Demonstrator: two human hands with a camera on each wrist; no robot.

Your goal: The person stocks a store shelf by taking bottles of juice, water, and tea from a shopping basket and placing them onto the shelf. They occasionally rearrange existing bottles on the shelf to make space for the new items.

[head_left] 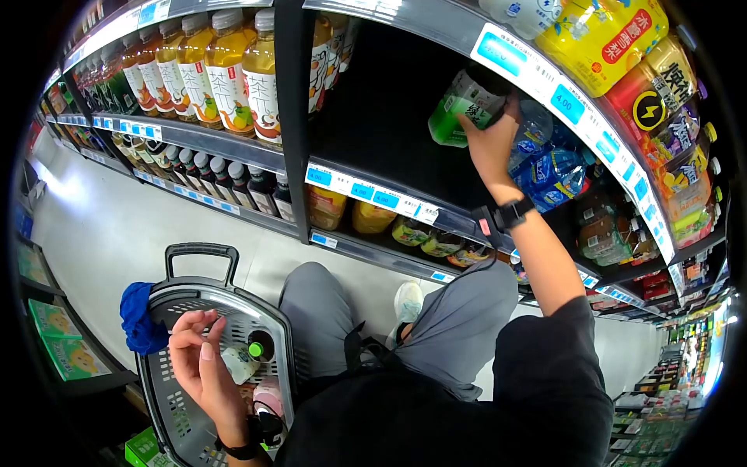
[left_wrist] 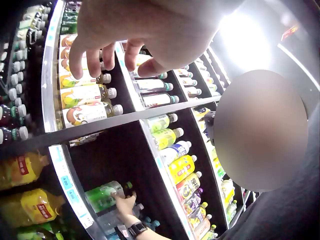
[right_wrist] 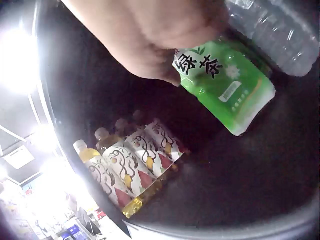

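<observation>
On the dark shelf, my right hand point(head_left: 495, 152) grips a large green tea bottle point(head_left: 451, 117), thumb on the near side. The right wrist view shows the green and white label point(right_wrist: 235, 97) close up, with the hand covering the bottle's upper part. Clear bottles with blue labels point(head_left: 554, 179) lie right beside that hand. My left hand point(head_left: 201, 370) hovers over a grey shopping basket point(head_left: 146, 381), its fingers loosely bent and holding nothing. Within the basket are a dark bottle with a green cap point(head_left: 261, 346) and a pinkish pack point(head_left: 268, 395).
A blue cloth point(head_left: 140, 321) hangs on the basket's rim. Fruit tea bottles point(head_left: 226, 78) line the shelf left of a black upright divider point(head_left: 288, 93). An upper shelf edge with price tags point(head_left: 545, 86) runs above the right arm. The person's knees point(head_left: 475, 311) are close to the lower shelves.
</observation>
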